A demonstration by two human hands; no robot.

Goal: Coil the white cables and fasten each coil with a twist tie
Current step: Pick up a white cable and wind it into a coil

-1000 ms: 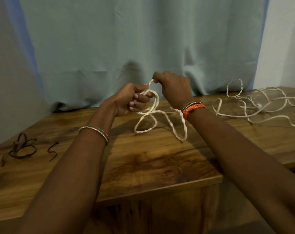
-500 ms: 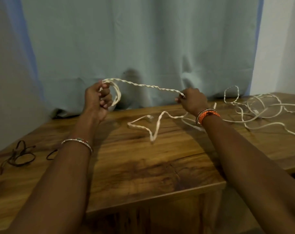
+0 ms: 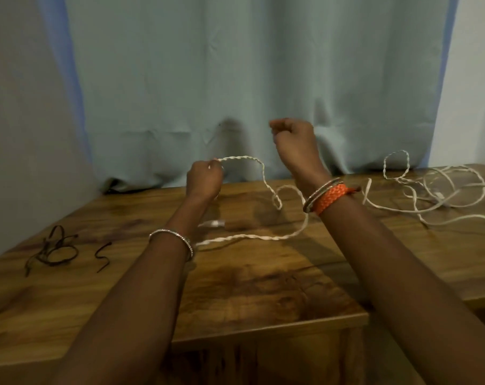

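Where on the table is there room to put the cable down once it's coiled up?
Bare wood lies on the near table, between the two forearms, in front of the twisted white cable. It is crowded far right, under the loose cable tangle, and at the left by the dark twist ties.

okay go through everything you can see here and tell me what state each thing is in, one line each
Left hand: raised, pinching the twisted white cable.
Right hand: raised, fingers curled; no cable visible in its grip.
Twisted white cable: uncoiled, trailing over the table.
Other white cables: loose tangle, untied.
Dark twist ties: lying unused.
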